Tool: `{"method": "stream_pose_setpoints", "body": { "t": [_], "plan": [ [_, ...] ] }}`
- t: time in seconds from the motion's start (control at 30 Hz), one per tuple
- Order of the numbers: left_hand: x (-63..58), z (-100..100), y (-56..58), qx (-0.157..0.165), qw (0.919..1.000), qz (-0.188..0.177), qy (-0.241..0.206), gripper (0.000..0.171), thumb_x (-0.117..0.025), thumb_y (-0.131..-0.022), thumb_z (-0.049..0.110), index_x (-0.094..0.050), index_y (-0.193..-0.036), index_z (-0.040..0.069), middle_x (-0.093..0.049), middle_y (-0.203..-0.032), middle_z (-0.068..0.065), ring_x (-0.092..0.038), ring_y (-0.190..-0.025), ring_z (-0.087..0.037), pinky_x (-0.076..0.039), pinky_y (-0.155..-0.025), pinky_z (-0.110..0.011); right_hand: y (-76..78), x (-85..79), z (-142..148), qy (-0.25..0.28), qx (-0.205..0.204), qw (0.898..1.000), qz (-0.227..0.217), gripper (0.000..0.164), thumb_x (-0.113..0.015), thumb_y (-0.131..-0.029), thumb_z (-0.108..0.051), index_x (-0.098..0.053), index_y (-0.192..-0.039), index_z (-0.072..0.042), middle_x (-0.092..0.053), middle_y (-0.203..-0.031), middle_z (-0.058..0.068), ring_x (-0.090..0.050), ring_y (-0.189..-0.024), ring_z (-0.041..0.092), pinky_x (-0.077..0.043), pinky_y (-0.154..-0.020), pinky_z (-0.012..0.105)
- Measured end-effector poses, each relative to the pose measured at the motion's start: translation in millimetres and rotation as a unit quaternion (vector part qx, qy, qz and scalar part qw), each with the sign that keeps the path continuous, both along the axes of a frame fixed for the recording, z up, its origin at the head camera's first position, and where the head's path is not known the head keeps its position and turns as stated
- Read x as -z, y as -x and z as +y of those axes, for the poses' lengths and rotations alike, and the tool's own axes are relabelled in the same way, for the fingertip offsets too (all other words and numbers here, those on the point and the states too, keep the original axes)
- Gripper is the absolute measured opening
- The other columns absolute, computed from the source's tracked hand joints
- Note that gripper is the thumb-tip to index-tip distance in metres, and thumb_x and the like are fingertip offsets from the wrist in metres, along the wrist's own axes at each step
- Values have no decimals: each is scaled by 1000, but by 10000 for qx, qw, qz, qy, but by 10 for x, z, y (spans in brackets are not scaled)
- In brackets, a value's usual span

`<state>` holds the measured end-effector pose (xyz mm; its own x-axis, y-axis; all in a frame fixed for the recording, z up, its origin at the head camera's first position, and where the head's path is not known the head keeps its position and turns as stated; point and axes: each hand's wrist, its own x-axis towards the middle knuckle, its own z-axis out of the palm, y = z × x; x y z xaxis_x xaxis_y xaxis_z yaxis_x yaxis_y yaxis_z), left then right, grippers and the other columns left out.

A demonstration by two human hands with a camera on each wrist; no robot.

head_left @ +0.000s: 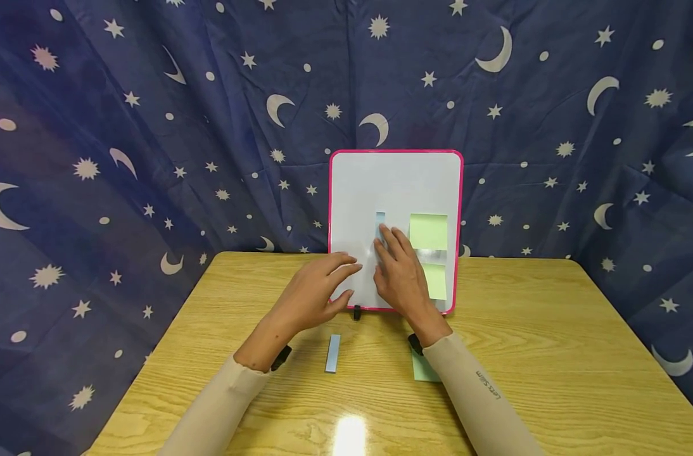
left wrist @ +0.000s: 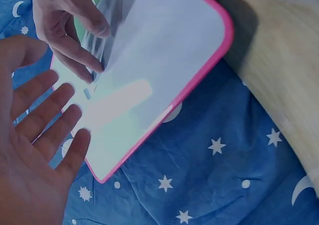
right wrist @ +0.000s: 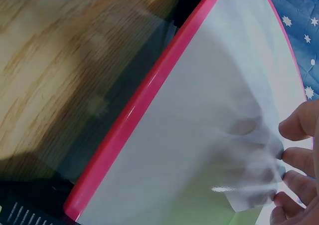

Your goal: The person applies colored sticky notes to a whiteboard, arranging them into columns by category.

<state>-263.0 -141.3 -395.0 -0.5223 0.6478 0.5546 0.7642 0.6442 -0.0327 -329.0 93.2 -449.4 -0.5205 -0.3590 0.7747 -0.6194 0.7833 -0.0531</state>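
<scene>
A white board with a pink rim (head_left: 360, 183) stands on the table. A narrow light-blue sticky strip (head_left: 380, 218) is on its face, partly covered by my right hand (head_left: 402, 275). The fingertips of that hand press on the strip and the board, fingers mostly straight. My left hand (head_left: 315, 288) hovers by the board's lower left, fingers spread and holding nothing; the left wrist view shows its bare palm (left wrist: 30, 175). Right of my right hand, an upper green sticky note (head_left: 429, 232) and a lower green sticky note (head_left: 436, 282) are on the board, the lower partly hidden.
A blue strip pad (head_left: 332, 353) lies on the wooden table (head_left: 517, 329) in front of the board. A green note pad (head_left: 424, 368) lies partly under my right forearm. Black feet (head_left: 356, 313) support the board. Behind hangs a dark blue curtain (head_left: 227, 114) with moons and stars.
</scene>
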Motion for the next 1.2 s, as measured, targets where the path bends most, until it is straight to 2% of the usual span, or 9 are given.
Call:
{"method": "stream_pose_setpoints", "body": {
  "t": [0.17, 0.27, 0.47, 0.57, 0.73, 1.0, 1.2],
  "plan": [
    [-74, 102, 112, -85, 9997, 222, -69, 55, -72, -101, 35, -62, -149, 11, -61, -148, -8, -51, -145, -27, -45, -113, -50, 16, 11, 8, -9, -49, 10000, 85, 55, -79, -87, -8, -67, -138, 6, -49, -160, 20, -43, -149, 41, -32, -126, 46],
    [-87, 160, 182, -96, 9993, 347, -81, 59, -66, -103, 45, -59, -152, 13, -60, -150, -9, -48, -148, -27, -43, -115, -51, 18, 15, 15, -14, -76, 9999, 138, 54, -80, -87, -8, -67, -138, 6, -50, -159, 20, -44, -148, 42, -33, -126, 47],
    [-76, 275, 332, -249, 9984, 511, -15, 74, -26, -110, 65, -54, -157, 16, -58, -155, -9, -42, -153, -28, -38, -119, -55, 10, 18, 22, -5, -125, 9999, 114, 52, -76, -91, -7, -65, -140, 7, -50, -159, 22, -44, -149, 42, -29, -128, 46],
    [-62, 322, 413, -344, 9983, 480, 30, 78, -16, -110, 66, -50, -160, 17, -55, -158, -7, -38, -156, -26, -35, -121, -56, 20, 23, 21, 25, -209, 9997, 97, 50, -70, -93, -6, -64, -140, 8, -51, -158, 23, -43, -149, 42, -27, -129, 45],
    [-85, 396, 522, -371, 9982, 472, 85, 75, -18, -111, 63, -48, -162, 17, -51, -162, -6, -34, -158, -26, -33, -123, -56, 17, 23, 18, 161, -291, 9994, 62, 48, -66, -95, -5, -63, -140, 9, -53, -155, 24, -43, -149, 44, -27, -128, 46],
    [-128, 516, 646, -626, 9968, 336, 364, 62, -42, -111, 52, -42, -165, 21, -43, -167, -3, -26, -161, -24, -27, -126, -54, 36, 16, 8, 55, -308, 9991, 270, 54, -66, -91, 0, -59, -143, 11, -51, -156, 27, -43, -149, 44, -29, -127, 48],
    [-111, 581, 724, -890, 9942, 242, 557, 62, -41, -111, 52, -36, -167, 25, -37, -171, -2, -19, -163, -22, -23, -128, -54, 44, 6, 8, -171, -254, 9993, 217, 47, -65, -90, 0, -64, -135, 15, -48, -157, 28, -41, -151, 42, -25, -129, 48]
  ]
}}
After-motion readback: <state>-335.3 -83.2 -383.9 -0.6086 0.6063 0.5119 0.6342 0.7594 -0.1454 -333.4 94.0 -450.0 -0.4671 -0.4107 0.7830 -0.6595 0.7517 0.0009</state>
